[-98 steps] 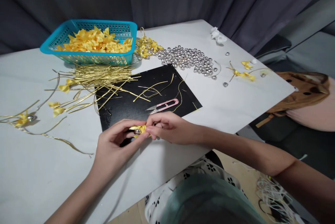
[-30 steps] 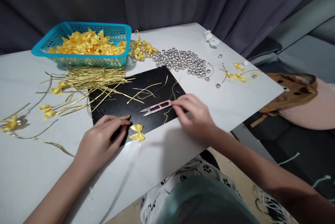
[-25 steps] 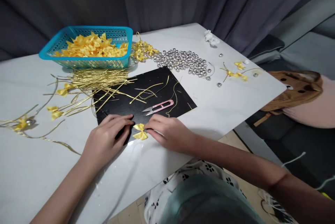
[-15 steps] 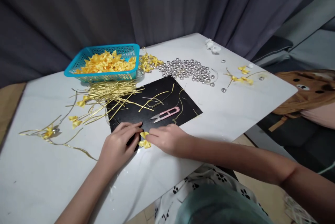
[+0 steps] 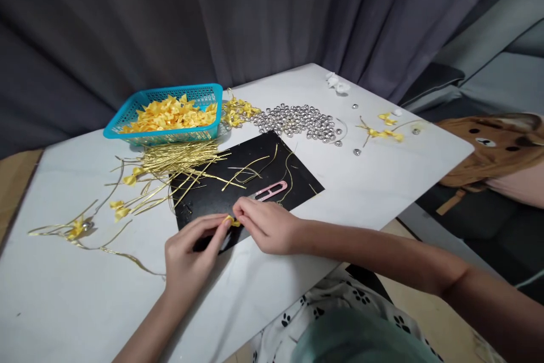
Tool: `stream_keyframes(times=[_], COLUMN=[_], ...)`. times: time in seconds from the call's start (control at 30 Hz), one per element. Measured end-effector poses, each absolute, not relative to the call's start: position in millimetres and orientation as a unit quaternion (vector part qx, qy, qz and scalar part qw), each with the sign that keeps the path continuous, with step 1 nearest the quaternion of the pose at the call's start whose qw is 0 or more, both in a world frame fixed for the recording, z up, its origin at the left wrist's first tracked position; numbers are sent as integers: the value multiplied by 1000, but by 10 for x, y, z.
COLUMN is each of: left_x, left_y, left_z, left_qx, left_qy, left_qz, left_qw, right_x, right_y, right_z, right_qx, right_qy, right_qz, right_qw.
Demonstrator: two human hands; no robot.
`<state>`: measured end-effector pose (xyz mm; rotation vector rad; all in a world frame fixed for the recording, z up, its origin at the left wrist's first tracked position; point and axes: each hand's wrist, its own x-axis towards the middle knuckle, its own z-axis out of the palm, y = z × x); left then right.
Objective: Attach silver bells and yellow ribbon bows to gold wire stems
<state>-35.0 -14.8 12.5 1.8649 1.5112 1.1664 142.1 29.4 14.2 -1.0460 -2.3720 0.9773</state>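
A small yellow ribbon bow (image 5: 235, 222) sits between my hands over the near edge of a black mat (image 5: 306, 177). My left hand (image 5: 193, 247) pinches its left side between thumb and fingers. My right hand (image 5: 267, 226) is closed at its right side, fingertips pressed together on it, and covers part of it. Just beyond the right hand lie pink-handled thread snips (image 5: 272, 189), their blades hidden by that hand. Loose gold wire strips (image 5: 244, 173) are scattered on the mat, and a thick bundle of gold strips (image 5: 181, 154) lies at its left.
A blue basket (image 5: 164, 137) full of yellow ribbon bows (image 5: 170, 114) stands at the back left. Silvery beads (image 5: 300, 121) are heaped behind the mat. Bows on wires lie at the left (image 5: 76, 229) and right (image 5: 385, 134) of the white table (image 5: 102, 295).
My left thumb and fingers have closed on the bow, which earlier lay more exposed. My right hand has moved slightly left and now hides the snips' blades. The view has shifted a little.
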Motion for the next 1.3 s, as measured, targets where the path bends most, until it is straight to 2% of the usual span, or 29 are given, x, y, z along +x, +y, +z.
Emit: stream_keyframes(times=[0.13,0.3,0.43,0.63,0.73,0.8,0.87,0.93,1.0,1.13,1.3], left_x=[-333,-336,-317,-242,-238,-284,-365,-454,-516,-458,-56], left_y=[-108,-68,-87,-146,-173,-178,-168,-145,-117,-89,-119], left_z=[149,136,126,172,170,141,88,28,-14,22,124], left_qx=[523,462,455,511,561,620,707,770,791,766,837], left_qy=[633,646,632,613,606,593,563,547,546,587,482], left_qz=[444,445,444,439,428,395,342,303,270,262,257], left_qw=[359,413,443,414,368,328,257,126,55,11,6], right_x=[1519,1515,1363,1352,1598,1843,2097,2309,2457,2606,2685], right_y=[397,406,296,339,500,596,634,607,555,579,889], right_z=[138,134,88,93,140,161,169,166,154,149,184], right_qx=[-435,-416,-363,-338,-428,-510,-552,-551,-540,-560,-525], right_qy=[-783,-732,-662,-539,-503,-530,-618,-668,-713,-772,-810], right_qz=[365,466,602,707,630,479,332,282,258,172,159], right_qw=[256,273,262,308,410,479,451,414,366,248,205])
